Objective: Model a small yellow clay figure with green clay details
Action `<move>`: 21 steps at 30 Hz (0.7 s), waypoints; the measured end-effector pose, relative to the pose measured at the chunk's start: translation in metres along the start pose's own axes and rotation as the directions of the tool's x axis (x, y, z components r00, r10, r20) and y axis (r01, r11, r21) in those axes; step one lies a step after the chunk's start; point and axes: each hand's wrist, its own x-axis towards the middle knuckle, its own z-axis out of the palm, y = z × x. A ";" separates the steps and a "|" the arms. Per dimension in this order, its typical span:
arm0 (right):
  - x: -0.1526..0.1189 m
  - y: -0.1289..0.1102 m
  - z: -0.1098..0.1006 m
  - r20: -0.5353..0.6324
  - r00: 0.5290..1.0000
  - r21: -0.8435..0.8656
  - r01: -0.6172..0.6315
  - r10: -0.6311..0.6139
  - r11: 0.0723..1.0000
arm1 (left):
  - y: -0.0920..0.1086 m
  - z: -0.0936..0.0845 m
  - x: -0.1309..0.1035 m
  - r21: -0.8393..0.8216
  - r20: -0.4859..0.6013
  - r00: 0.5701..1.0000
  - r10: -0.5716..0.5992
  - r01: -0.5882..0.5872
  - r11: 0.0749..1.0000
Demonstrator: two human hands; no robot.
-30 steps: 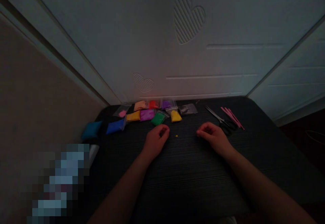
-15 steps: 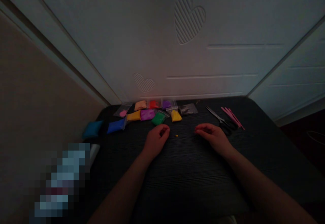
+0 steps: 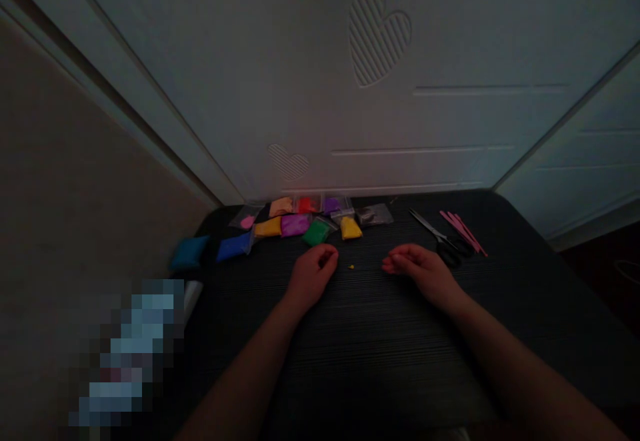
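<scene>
My left hand (image 3: pixel 313 272) rests on the dark table (image 3: pixel 370 341), thumb and fingertips pressed together in a ring; whatever they may hold is too small to make out. My right hand (image 3: pixel 421 269) is curled with its thumb against the fingers, and any small thing in it is hidden. A tiny yellow piece (image 3: pixel 351 267) lies on the table between both hands. Just behind my left hand is a green packet (image 3: pixel 317 232), with a yellow packet (image 3: pixel 351 228) to its right. Black-handled scissors (image 3: pixel 440 238) lie open behind my right hand.
Several more coloured packets, including a blue one (image 3: pixel 234 247) and a magenta one (image 3: pixel 296 224), line the back left. Pink sticks (image 3: pixel 464 233) lie right of the scissors. A teal packet (image 3: pixel 190 253) sits at the left edge. A white panel (image 3: pixel 300 94) rises behind the table.
The whole view has shifted slightly, so things appear a little further right. My right hand's fingers have moved a little; my left hand keeps its pose.
</scene>
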 end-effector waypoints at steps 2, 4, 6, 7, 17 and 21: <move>0.000 -0.001 0.000 -0.016 1.000 -0.014 0.006 -0.006 1.000 | 0.000 -0.001 0.000 0.001 0.000 1.000 0.003 -0.003 1.000; 0.000 -0.001 -0.001 -0.030 0.999 -0.029 0.010 -0.011 1.000 | 0.001 -0.001 0.000 0.003 0.001 1.000 0.006 -0.006 1.000; 0.000 -0.001 -0.002 -0.035 0.999 -0.046 0.016 -0.018 0.999 | 0.001 -0.002 0.000 0.004 0.004 1.000 0.007 -0.007 1.000; 0.001 -0.001 -0.003 -0.033 0.999 -0.053 0.022 -0.024 0.998 | 0.001 -0.002 0.000 0.004 0.006 1.000 0.008 -0.008 1.000; 0.002 0.003 -0.005 -0.013 0.998 -0.102 0.055 -0.057 0.993 | -0.001 0.000 0.000 -0.001 0.006 1.000 0.012 -0.012 1.000; 0.002 0.002 -0.005 -0.017 0.999 -0.133 0.046 -0.049 0.990 | -0.002 0.000 0.000 0.000 0.006 1.000 0.014 -0.014 1.000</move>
